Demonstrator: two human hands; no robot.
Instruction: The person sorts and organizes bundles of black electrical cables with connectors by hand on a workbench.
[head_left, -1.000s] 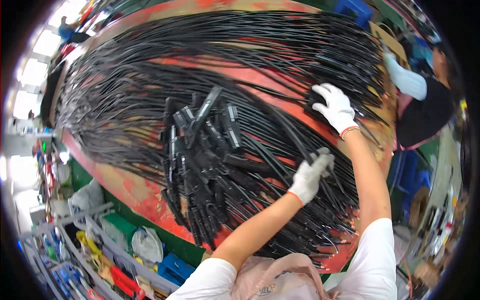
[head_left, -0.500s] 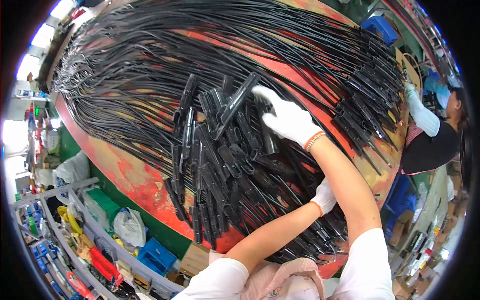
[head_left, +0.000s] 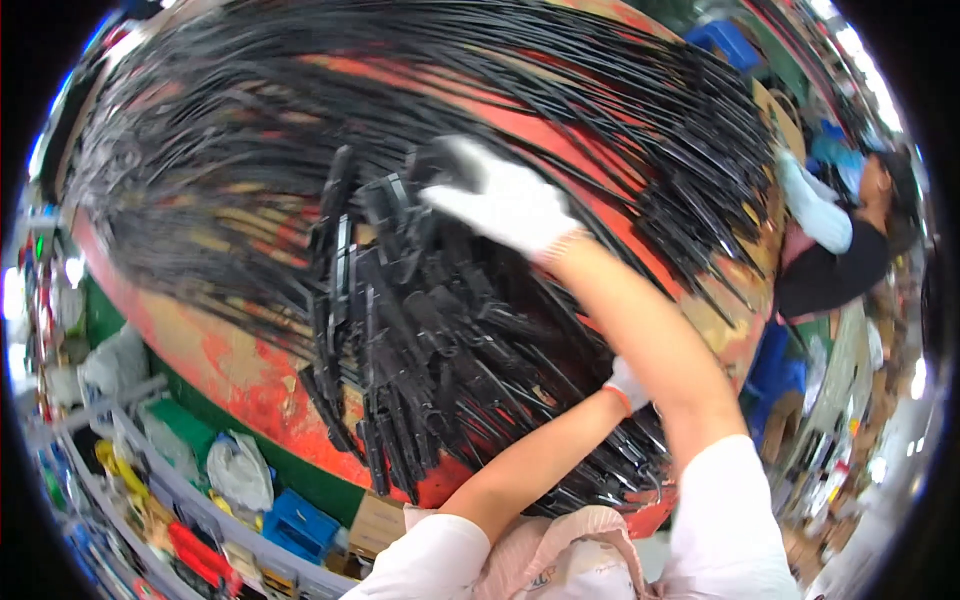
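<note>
In a white glove, my right hand [head_left: 505, 200] reaches over the upper part of a heap of black tube-like plastic pieces [head_left: 400, 330]. Its thumb and fingers are apart, blurred by motion; dark pieces lie close to the fingertips, and I see none clearly held. My left hand [head_left: 624, 382], also gloved, sits low at the heap's right side. The right forearm covers most of it, so its fingers are hidden. Long thin black cables [head_left: 430, 45] run from the left across the table. Another group of similar black pieces [head_left: 700, 190] lies at the right.
The red, worn table [head_left: 265, 385] curves around the heap. At lower left is a grey rack [head_left: 200, 490] with a blue bin [head_left: 300, 525] and plastic bags. A cardboard box [head_left: 380, 520] stands by the table's near edge. Another person [head_left: 835, 270] is at the far right.
My right hand has moved left and slightly up over the heap. My left hand stays low, now more covered by the right forearm. The whole view has shifted a little and is blurred.
</note>
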